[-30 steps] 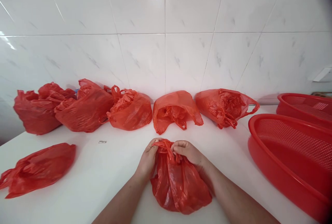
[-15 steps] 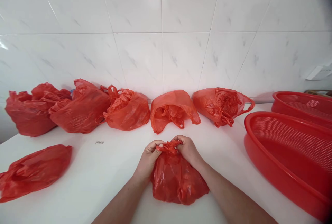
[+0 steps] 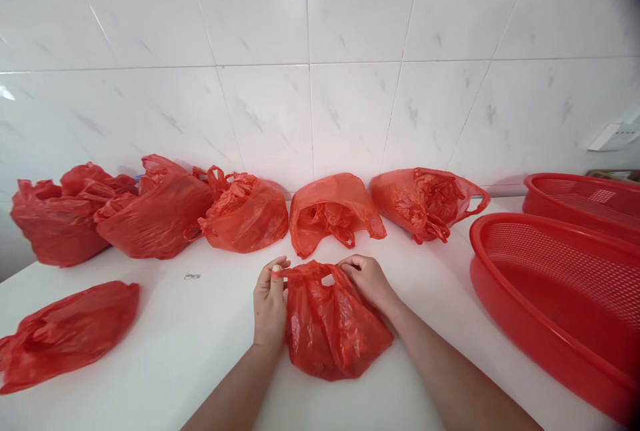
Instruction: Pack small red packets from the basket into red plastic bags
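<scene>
A red plastic bag (image 3: 330, 328) lies on the white counter (image 3: 200, 338) just in front of me. My left hand (image 3: 269, 304) pinches the bag's left handle between thumb and fingers. My right hand (image 3: 367, 280) grips the right handle, fingers curled over it. The two handles are pulled apart, so the bag's mouth is stretched wide between my hands. Something fills the bag, but I cannot make out what.
Several filled red bags (image 3: 240, 214) stand in a row against the tiled wall (image 3: 320, 84). Another red bag (image 3: 65, 334) lies flat at the front left. Two red mesh baskets (image 3: 560, 298) sit at the right, one behind the other.
My hands held the handles bunched together at the bag's top. They have drawn apart, spreading the handles sideways, and the bag has shifted slightly away from me.
</scene>
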{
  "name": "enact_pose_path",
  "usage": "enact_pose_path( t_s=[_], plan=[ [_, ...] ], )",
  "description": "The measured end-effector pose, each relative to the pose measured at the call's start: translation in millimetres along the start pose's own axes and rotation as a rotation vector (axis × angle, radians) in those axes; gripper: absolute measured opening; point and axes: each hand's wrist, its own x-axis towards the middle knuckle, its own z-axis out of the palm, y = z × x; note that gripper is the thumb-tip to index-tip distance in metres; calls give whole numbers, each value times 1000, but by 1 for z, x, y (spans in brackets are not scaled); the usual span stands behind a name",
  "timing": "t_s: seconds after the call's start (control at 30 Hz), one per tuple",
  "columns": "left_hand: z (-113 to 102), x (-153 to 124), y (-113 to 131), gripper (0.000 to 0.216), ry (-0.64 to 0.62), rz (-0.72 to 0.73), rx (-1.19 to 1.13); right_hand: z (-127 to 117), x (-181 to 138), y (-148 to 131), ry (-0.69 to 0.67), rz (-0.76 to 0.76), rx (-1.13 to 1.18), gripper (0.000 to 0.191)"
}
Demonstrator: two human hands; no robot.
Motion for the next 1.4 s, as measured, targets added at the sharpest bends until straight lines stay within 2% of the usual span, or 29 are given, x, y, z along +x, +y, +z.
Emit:
enact_pose_path(
  t_s=[0.07, 0.13, 0.2, 0.27, 0.37, 0.43, 0.57, 0.63, 0.7, 0.77, 0.93, 1.03, 1.17, 1.4],
  plan=[
    [0, -1, 1, 36, 14, 113, 22, -2, 2, 2, 69, -28, -98, 17],
    [0, -6, 4, 37, -34, 288, 67, -5, 3, 4, 125, -49, -199, 21],
    [0, -13, 6, 43, -159, 454, 112, -9, 3, 5, 159, -55, -280, 25],
    [0, -23, 9, 49, -309, 547, 143, -12, 4, 6, 175, -61, -341, 28],
    [2, -37, 10, 53, -487, 578, 189, -13, 6, 9, 178, -68, -408, 29],
    [6, -44, 10, 55, -558, 582, 223, -13, 8, 10, 177, -69, -433, 27],
    [12, -47, 11, 59, -604, 649, 288, -14, 9, 14, 184, -79, -420, 18],
    [15, -44, 11, 71, -586, 688, 341, -14, 10, 16, 206, -70, -395, 13],
    [18, -40, 9, 88, -588, 690, 422, -16, 12, 19, 225, -56, -371, 15],
    [20, -37, 8, 92, -644, 640, 534, -17, 13, 21, 224, -53, -353, 19],
    [19, -36, 8, 61, -769, 516, 726, -22, 12, 20, 164, -66, -333, 19],
    [12, -39, 8, 37, -740, 488, 805, -23, 12, 19, 125, -30, -345, 20],
    [0, -42, 7, 16, -655, 457, 856, -22, 10, 16, 77, 24, -415, 19],
    [-34, -39, 11, 10, -541, 318, 834, -18, 3, 10, 100, -5, -451, 18]
  ],
)
